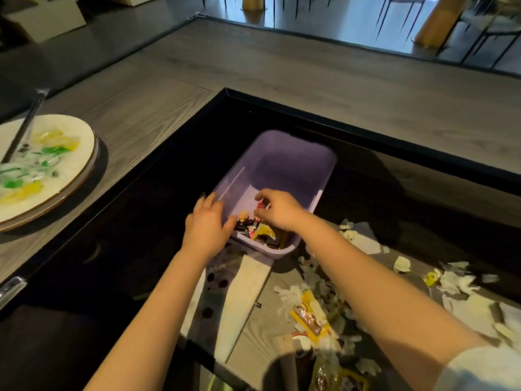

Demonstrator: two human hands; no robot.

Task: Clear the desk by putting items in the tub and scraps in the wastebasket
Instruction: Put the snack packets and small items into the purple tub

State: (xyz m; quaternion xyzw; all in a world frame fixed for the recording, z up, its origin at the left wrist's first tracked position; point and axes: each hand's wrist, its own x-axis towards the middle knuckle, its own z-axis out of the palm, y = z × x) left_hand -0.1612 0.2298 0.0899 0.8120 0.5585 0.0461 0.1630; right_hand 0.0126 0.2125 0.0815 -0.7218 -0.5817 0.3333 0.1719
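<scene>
A purple tub (298, 153) stands in a dark recess of the desk. At its near end lie several snack packets (253, 227), black, red and yellow. My left hand (207, 224) rests on the tub's near left rim, fingers fairly straight and thumb towards the inside. My right hand (279, 211) hovers over the tub's near end with curled fingers. Between its thumb and fingers it pinches a small red packet (258, 206), mostly hidden by the hand. No wastebasket is in view.
A white plate (76, 165) with green and yellow wrappers and a dark stick stands on the wooden desk (310, 80) at the left. Torn white paper scraps (456, 280), yellow wrappers (310, 314) and a stained paper sheet (234, 294) litter the near right.
</scene>
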